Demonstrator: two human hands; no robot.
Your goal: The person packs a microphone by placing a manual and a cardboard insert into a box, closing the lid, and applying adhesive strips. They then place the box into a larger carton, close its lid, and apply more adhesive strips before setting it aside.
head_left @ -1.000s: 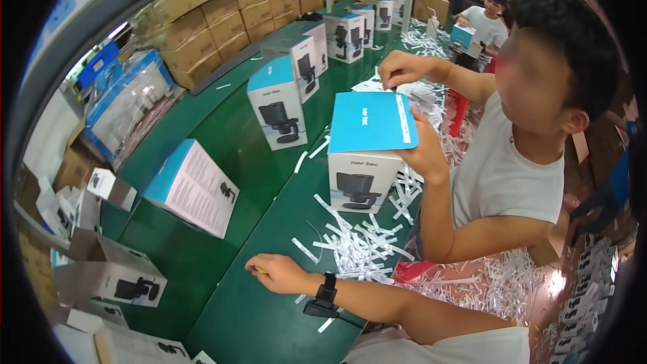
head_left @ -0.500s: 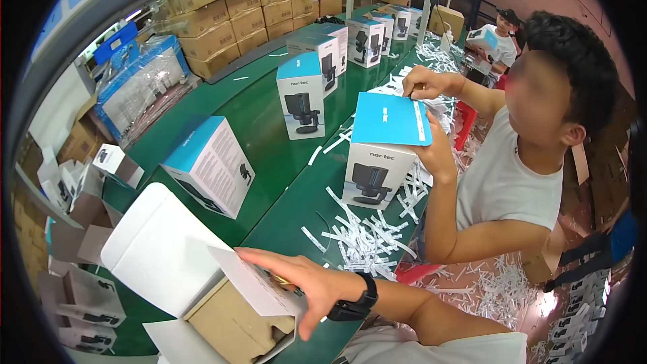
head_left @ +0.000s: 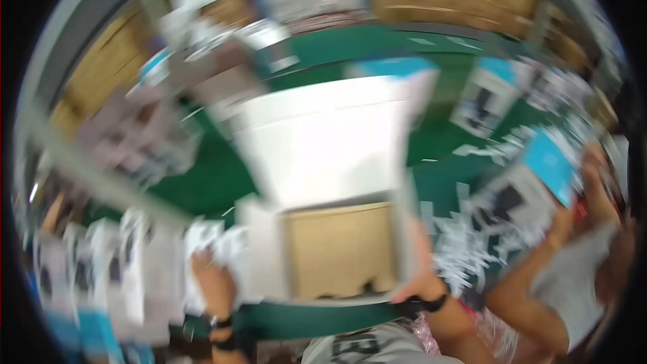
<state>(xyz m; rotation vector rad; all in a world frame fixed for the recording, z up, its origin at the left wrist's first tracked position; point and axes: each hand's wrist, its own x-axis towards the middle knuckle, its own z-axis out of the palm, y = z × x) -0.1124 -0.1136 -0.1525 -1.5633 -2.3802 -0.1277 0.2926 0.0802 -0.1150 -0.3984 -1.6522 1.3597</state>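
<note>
Brown insert [head_left: 340, 249] sits inside white box [head_left: 264, 246]; lid [head_left: 327, 145] raised.

A green tabletop [head_left: 214, 174] carries blue-topped cartons [head_left: 486, 100], scattered white paper strips [head_left: 464, 256] and an open white box [head_left: 330, 145].

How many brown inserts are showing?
1: the brown insert inside the open box, beside your right hand. Other boxes are blurred and may hide more.

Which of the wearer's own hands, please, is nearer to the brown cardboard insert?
Right: the right hand is at the right wall of the open white box, close to the brown cardboard insert; the left hand is farther off, beyond the left flap.
</note>
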